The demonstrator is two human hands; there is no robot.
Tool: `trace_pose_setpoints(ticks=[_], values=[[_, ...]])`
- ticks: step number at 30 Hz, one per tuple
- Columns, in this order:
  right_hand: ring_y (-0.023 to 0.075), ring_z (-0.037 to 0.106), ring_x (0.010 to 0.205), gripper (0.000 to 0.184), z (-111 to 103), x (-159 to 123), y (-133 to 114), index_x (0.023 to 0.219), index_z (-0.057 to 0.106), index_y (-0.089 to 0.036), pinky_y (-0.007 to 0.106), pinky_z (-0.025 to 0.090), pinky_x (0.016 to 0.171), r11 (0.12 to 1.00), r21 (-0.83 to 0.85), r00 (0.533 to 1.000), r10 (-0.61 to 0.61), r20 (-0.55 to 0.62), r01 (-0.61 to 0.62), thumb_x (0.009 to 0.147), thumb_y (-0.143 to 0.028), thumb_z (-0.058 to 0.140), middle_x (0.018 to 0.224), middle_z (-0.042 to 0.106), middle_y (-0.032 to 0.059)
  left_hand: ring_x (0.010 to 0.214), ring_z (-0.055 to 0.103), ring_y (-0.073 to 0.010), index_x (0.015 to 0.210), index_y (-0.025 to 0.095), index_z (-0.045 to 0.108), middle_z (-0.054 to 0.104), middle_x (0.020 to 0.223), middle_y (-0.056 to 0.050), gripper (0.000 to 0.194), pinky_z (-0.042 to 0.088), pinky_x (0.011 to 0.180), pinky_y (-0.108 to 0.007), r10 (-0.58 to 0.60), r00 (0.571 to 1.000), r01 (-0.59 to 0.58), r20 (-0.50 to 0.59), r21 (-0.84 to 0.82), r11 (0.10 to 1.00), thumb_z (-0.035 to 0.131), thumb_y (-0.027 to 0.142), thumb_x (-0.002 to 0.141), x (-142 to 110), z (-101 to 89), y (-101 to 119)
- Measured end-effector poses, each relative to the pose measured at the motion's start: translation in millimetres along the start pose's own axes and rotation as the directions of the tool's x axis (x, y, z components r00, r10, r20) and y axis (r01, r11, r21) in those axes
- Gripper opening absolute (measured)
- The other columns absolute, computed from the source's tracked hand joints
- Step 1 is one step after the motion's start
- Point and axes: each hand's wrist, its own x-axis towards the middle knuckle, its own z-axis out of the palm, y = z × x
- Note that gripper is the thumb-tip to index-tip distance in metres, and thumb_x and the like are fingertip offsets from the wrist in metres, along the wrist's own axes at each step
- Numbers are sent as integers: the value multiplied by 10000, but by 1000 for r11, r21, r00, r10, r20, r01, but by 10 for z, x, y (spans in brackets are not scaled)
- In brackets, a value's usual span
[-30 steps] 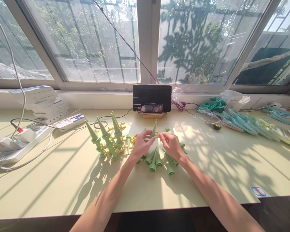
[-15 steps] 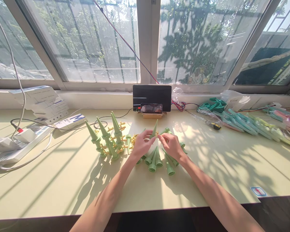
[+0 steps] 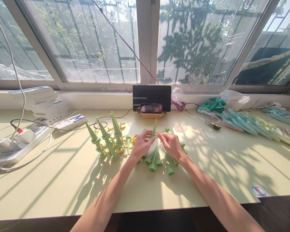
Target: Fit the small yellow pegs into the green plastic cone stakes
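Between my hands a green cone-shaped watering spike [image 3: 154, 127] points upward, its lower part hidden by fingers. My left hand [image 3: 143, 143] is closed around its base. The fingertips of my right hand [image 3: 170, 143] pinch a small yellow valve [image 3: 157, 134] at the spike's side. Below my hands several loose green cones [image 3: 152, 166] lie with their ringed open ends toward me. To the left, a group of green spikes fitted with yellow valves [image 3: 106, 137] stands upright. A small pile of loose yellow valves [image 3: 133, 139] lies beside my left hand, partly covered by it.
A black tablet [image 3: 151, 93] with a phone [image 3: 151, 108] before it stands by the window. White boxes [image 3: 42, 103] and a power strip [image 3: 14, 151] lie left. Bagged green pieces [image 3: 239, 120] and a black-yellow tape measure [image 3: 215, 126] are at right.
My hands stay nearly in place, with small finger movements at the valve; the spike's tip shifts slightly. A pink bagged item seen at the right edge half a second ago is gone from view.
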Motion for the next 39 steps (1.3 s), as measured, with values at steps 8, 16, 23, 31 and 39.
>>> trace_pose_setpoints(ticks=[8, 16, 23, 31, 39], values=[[143, 615, 636, 209, 35, 3, 38, 1052, 657, -186, 260, 470, 562, 996, 77, 998, -30, -49, 34, 921, -338, 600, 969, 732, 87, 898, 683, -210, 1072, 195, 694, 716, 1075, -94, 312, 630, 667, -329, -25, 999, 25, -42, -14, 1000, 706, 373, 815, 2, 1, 2], [150, 573, 634, 228, 36, 8, 57, 938, 665, -196, 275, 455, 570, 997, 48, 998, -52, -37, 54, 974, -373, 526, 914, 717, 72, 881, 683, -204, 1055, 202, 697, 720, 1089, -91, 306, 627, 672, -327, 7, 1000, -7, -24, 4, 1000, 708, 389, 812, 0, 2, 8], [148, 522, 580, 386, 25, 5, 48, 770, 620, -205, 272, 387, 550, 999, 16, 999, -42, -3, 42, 1022, -429, 432, 681, 626, 25, 928, 680, -212, 1054, 202, 696, 721, 1097, -92, 312, 620, 711, -329, 16, 1000, -16, -10, 11, 1000, 713, 396, 811, -5, 13, -12], [139, 473, 503, 500, 17, 5, 54, 680, 569, -213, 271, 373, 527, 1000, 20, 1000, -1, 14, 0, 1035, -511, 383, 561, 529, -5, 967, 679, -222, 1062, 214, 704, 728, 1106, -89, 310, 612, 727, -327, 15, 1000, -15, 18, 5, 1000, 704, 405, 819, -15, 14, 0], [143, 594, 605, 220, -2, 7, 16, 1010, 639, -199, 266, 452, 559, 998, 60, 1000, -18, -22, 19, 952, -397, 562, 927, 722, 71, 886, 686, -209, 1053, 207, 700, 728, 1085, -88, 313, 618, 660, -322, -26, 999, 26, -46, -8, 1000, 719, 393, 802, 1, 21, -6]])
